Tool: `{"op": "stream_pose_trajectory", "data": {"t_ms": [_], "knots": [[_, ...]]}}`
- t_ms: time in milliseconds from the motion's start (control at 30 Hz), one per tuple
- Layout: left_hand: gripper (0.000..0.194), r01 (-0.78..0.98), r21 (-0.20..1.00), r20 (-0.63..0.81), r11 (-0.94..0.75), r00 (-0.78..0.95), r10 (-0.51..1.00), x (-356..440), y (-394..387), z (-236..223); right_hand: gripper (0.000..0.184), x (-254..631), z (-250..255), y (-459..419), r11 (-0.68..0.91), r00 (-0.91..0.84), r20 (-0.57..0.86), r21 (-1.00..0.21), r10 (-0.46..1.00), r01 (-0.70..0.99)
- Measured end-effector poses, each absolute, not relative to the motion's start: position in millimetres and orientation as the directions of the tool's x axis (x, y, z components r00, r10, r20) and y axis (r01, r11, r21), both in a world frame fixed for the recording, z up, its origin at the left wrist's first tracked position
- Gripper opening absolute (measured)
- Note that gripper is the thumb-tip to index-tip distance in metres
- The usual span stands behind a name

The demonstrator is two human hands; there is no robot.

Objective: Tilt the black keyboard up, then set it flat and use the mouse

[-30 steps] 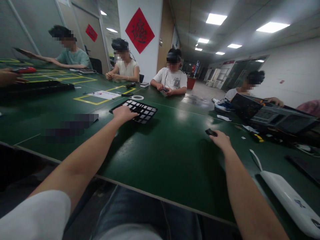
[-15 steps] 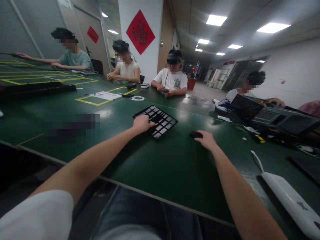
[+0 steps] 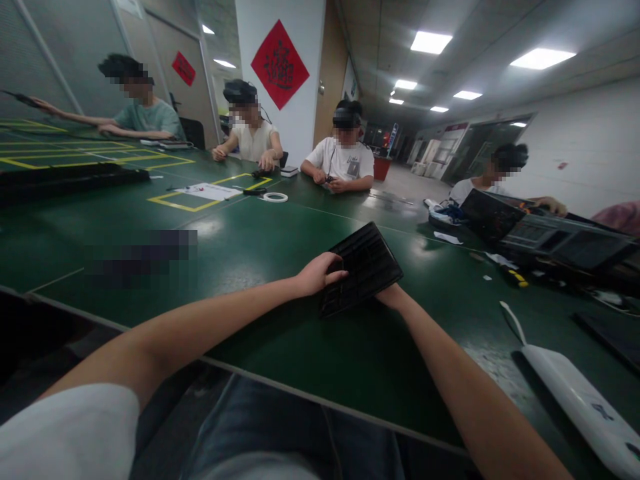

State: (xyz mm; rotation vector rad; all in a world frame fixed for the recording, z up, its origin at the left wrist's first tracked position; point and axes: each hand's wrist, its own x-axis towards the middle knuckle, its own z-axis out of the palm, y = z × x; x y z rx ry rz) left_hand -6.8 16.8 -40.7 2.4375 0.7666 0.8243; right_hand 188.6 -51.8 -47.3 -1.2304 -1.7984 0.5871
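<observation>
A thin black panel with a grid of cells [image 3: 367, 263] is tilted up above the green table [image 3: 280, 347]. My left hand [image 3: 320, 273] grips its left edge, thumb over the face and the other fingers partly hidden. At the panel's lower right edge is my right hand [image 3: 393, 295], reaching behind or under it. The right fingers are out of sight, so I cannot tell what they hold. The small black object from before is not visible.
A white pouch-like item with a strap [image 3: 575, 393] lies at right. Beyond it are an opened computer case [image 3: 550, 233] and a yellow-black tool [image 3: 515, 277]. Farther off are a white tape roll [image 3: 275, 197] and a paper sheet [image 3: 207, 192]. Several people sit around the table.
The panel has gone from lying flat to tilted up, and moved right with my left hand. My right hand, earlier on a small black object, has moved left behind the panel.
</observation>
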Motion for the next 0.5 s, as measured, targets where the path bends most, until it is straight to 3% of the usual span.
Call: {"op": "stream_pose_trajectory", "data": {"t_ms": [133,500], "knots": [[0.045,0.370,0.574,0.348,-0.731,0.698,0.626,-6.1,16.5,-34.5,0.049,187.9,-39.1,-59.7,0.380,-0.138,0.368,-0.743,0.920,0.551],[0.054,0.387,0.642,0.243,-0.662,0.717,0.654,-6.4,16.1,-25.8,0.050,187.2,-43.9,-55.9,0.381,-0.200,0.337,-0.650,0.920,0.658]]}}
